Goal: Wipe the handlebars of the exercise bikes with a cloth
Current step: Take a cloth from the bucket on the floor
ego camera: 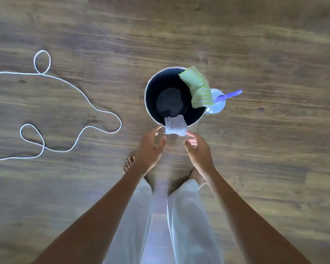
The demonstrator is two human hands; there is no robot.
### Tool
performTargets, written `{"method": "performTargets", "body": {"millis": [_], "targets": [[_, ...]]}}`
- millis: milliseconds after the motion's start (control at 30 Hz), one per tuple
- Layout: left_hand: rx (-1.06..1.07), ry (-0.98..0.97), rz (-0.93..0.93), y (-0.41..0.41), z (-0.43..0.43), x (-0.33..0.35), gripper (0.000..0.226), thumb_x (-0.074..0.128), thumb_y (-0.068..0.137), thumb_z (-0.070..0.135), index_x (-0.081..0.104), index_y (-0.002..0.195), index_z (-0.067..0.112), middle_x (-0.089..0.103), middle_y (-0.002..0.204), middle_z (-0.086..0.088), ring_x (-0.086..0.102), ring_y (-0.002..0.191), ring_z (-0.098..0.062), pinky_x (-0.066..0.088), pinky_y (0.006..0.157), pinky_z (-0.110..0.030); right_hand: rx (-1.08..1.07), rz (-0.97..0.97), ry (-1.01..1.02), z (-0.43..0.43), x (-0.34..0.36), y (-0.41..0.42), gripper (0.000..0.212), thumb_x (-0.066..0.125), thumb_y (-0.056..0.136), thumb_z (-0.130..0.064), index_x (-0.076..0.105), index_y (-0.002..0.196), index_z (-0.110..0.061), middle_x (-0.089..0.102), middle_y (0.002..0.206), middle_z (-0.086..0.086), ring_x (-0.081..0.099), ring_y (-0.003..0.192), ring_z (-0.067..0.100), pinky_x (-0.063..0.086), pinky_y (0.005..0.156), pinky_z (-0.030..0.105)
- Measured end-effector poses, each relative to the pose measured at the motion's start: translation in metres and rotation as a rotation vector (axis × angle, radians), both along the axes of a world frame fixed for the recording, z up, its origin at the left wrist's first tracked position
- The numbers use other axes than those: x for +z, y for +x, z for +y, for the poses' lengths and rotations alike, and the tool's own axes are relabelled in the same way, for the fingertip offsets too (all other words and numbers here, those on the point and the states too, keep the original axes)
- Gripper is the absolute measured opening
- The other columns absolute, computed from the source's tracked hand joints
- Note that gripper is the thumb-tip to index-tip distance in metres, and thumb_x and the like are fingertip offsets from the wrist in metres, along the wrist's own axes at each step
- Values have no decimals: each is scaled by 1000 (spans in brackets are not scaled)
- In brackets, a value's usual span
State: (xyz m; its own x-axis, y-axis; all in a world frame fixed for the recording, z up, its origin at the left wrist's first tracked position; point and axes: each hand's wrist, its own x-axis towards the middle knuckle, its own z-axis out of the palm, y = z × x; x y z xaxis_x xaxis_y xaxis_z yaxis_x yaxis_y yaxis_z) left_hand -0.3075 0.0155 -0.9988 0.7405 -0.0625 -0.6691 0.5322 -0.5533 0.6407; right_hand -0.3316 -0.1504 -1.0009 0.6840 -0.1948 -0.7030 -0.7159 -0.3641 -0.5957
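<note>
Now | left hand [151,143] apart | right hand [197,147] apart | grey cloth [175,125] draped on bucket [148,88] rim, between them

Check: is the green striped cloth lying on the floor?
No, the green striped cloth is draped over the rim of the bucket, next to the spray bottle.

no readable text, labels, brands or numbers anywhere in view

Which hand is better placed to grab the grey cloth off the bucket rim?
Right hand, marginally: its fingertips touch the grey cloth on the bucket rim; the left hand is open just beside it.
</note>
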Motion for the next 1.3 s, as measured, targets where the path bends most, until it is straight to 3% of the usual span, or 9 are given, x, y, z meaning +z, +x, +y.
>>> {"method": "performTargets", "body": {"millis": [167, 267, 367, 467, 667, 800, 1000, 1133, 1300], "targets": [[48, -30, -96, -8, -29, -64, 51, 52, 96, 27, 43, 146, 20, 51, 143, 6, 47, 129, -12, 37, 107, -30, 36, -98, -40, 7, -71, 16, 51, 60, 93, -28, 46, 142, -22, 52, 128, -1, 50, 111, 6, 36, 86, 8], [85, -13, -138, -8, -34, -89, 48, 53, 97, 30, 45, 144, 20, 49, 146, 5, 46, 133, -11, 37, 111, -33, 54, -123, -33, 5, -93, 18, 55, 61, 90, -37, 47, 142, -24, 55, 132, 0, 51, 116, 7, 37, 90, 12], [112, 13, -147, -4, -35, -95, 39, 56, 98, 25, 52, 137, 20, 62, 132, 4, 58, 115, -13, 45, 101, -31, -18, -100, 45, 1, -94, 15, 50, 65, 91, -34, 51, 138, -28, 60, 123, -15, 53, 108, -6, 39, 89, 7], [102, 27, -130, -4, -36, -84, 34, 56, 98, 24, 55, 132, 20, 66, 112, 6, 61, 99, -14, 47, 90, -26, -70, -116, 23, 1, -85, 10, 44, 64, 92, -28, 55, 135, -25, 60, 101, -22, 55, 90, -10, 37, 76, -2], [66, 37, -137, 5, -37, -20, 27, 54, 99, 19, 59, 125, 17, 58, 94, 21, 55, 85, 14, 39, 75, -2, -179, -84, 93, 9, -28, 17, 37, 61, 92, -18, 55, 129, -16, 61, 103, -6, 55, 89, -6, 39, 70, 0], [32, -37, -203, 30, -41, 52, 30, 55, 98, 19, 58, 127, 18, 61, 107, 14, 57, 95, -1, 44, 89, -16, -238, -159, 169, 0, 42, 39, 34, 63, 90, -10, 57, 122, -17, 64, 104, -9, 61, 96, 2, 46, 79, 10], [-35, -99, -368, 101, -59, 211, 30, 57, 97, 13, 60, 126, 17, 63, 112, 5, 61, 85, -4, 46, 78, -9, -251, -367, 290, -29, 202, 112, 35, 61, 87, 6, 56, 110, -20, 65, 105, -5, 62, 95, 9, 48, 83, 18], [-82, -162, -556, 150, -68, 356, 28, 58, 95, 6, 59, 116, 25, 60, 94, 20, 57, 76, 16, 41, 70, -2, -138, -539, 346, -54, 352, 154, 34, 65, 86, 6, 60, 108, -19, 66, 109, 7, 65, 85, 6, 54, 76, 25], [-202, -260, -771, 174, -80, 518, 18, 63, 94, 27, 61, 109, 35, 64, 79, 6, 58, 66, -2, 53, 67, -27, -95, -806, 298, -78, 537, 164, 28, 65, 73, -17, 61, 100, -25, 65, 102, 1, 62, 84, 5, 52, 76, 23]]}}
